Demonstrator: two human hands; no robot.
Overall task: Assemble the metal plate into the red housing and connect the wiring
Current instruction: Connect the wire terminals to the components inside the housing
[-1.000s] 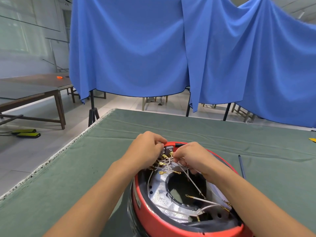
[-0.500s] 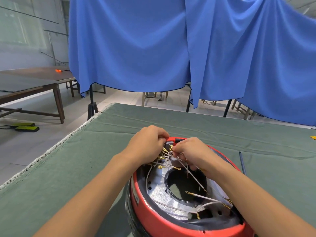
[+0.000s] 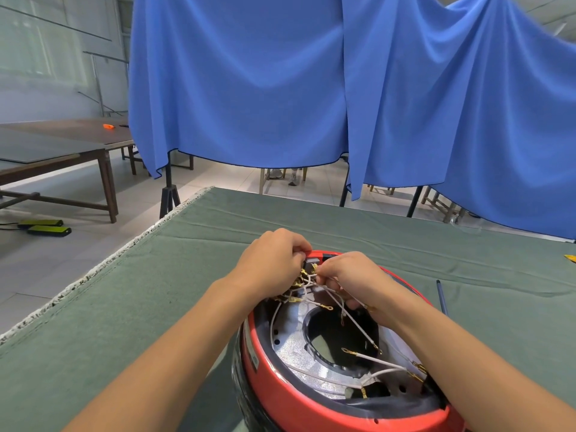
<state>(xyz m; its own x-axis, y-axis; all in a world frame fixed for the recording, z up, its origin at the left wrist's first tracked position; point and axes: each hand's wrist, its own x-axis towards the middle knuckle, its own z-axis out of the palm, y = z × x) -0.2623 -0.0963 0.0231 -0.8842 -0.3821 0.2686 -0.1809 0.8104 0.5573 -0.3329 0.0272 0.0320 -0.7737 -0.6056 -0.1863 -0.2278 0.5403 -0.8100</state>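
The round red housing [image 3: 280, 391] stands on the green cloth at the bottom centre. Inside it lies the silver metal plate [image 3: 291, 344] with a large dark round hole. White wires [image 3: 352, 322] with brass terminals cross the plate and bunch at the housing's far rim. My left hand [image 3: 271, 263] has its fingers curled at that far rim, pinching at the wire bunch by a dark terminal block [image 3: 313, 260]. My right hand [image 3: 349, 275] pinches a white wire end right beside it. Their fingertips nearly meet. The terminals under the fingers are hidden.
A dark thin rod [image 3: 441, 297] lies on the green table cloth [image 3: 156, 300] to the right of the housing. The table's left edge runs diagonally past a tiled floor. Blue curtains [image 3: 280, 88] hang behind. A brown table [image 3: 62, 145] stands far left.
The view has shifted slightly, so hands and housing sit a little higher in frame. Both hands stay at the far rim on the wires, with small finger movements.
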